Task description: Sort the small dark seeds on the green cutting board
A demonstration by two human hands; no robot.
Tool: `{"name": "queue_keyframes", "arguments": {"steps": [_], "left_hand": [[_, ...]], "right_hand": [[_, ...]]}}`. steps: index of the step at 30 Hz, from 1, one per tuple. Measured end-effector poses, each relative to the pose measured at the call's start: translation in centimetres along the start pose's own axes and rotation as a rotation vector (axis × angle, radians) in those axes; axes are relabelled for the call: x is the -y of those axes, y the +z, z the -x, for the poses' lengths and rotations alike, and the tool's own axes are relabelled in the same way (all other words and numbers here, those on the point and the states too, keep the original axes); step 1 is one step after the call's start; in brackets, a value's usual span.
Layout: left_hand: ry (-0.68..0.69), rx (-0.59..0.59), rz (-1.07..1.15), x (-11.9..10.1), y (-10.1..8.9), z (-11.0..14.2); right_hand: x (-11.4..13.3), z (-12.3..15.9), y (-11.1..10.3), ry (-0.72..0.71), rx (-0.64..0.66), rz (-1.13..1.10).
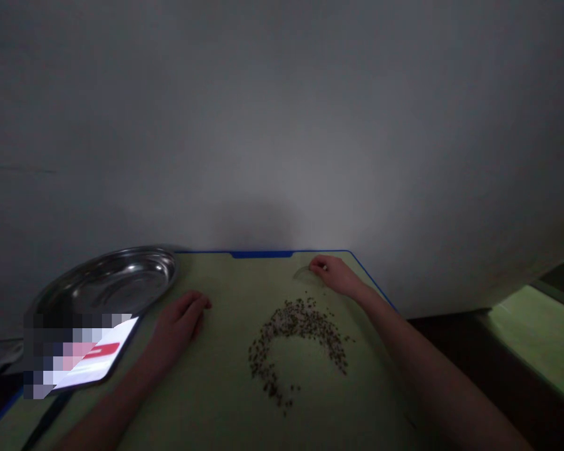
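Observation:
A horseshoe-shaped scatter of small dark seed-like bits (pixel 291 322) lies on the pale green tabletop (pixel 230 388), open toward me. Beyond it, near the far edge, my right hand (pixel 331 272) has its fingers pinched together. A faint, see-through curved shape (pixel 303 272) shows at those fingertips; what they hold is too dim to name. To the left of the bits, my left hand (pixel 183 316) is over the table, loosely closed, with its fingers curled and nothing visible in them. The bits touch neither hand.
A shiny metal basin (pixel 143 275) stands at the left. In front of it a lit screen (pixel 91 360) is partly blurred out. The table's blue rim (pixel 263 254) runs by a grey wall (pixel 282 125). Another green surface (pixel 540 338) is at the far right.

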State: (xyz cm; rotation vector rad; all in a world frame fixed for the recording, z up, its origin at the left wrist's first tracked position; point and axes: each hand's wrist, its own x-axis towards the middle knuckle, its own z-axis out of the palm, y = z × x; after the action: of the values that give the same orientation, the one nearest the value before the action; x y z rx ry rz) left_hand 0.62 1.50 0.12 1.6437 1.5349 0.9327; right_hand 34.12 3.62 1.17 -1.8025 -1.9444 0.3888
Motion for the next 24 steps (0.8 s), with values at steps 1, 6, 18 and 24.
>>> {"name": "queue_keyframes", "arguments": {"steps": [1,6,18,24], "left_hand": [[0.0,0.0,-0.002,0.0,0.0,0.0],[0.011,0.01,-0.006,-0.1,-0.1,0.1],[0.026,0.004,0.028,0.7,0.4,-0.2],[0.038,0.008,0.038,1.0,0.5,-0.2]], "right_hand": [[0.3,0.0,0.2,-0.01,0.004,0.002],[-0.2,2.3,-0.5,0.032,-0.054,-0.018],[-7.0,16.9,-2.7,0.398,-0.165,-0.188],[-5.1,18.4,-1.3,0.288,-0.168,-0.08]]}}
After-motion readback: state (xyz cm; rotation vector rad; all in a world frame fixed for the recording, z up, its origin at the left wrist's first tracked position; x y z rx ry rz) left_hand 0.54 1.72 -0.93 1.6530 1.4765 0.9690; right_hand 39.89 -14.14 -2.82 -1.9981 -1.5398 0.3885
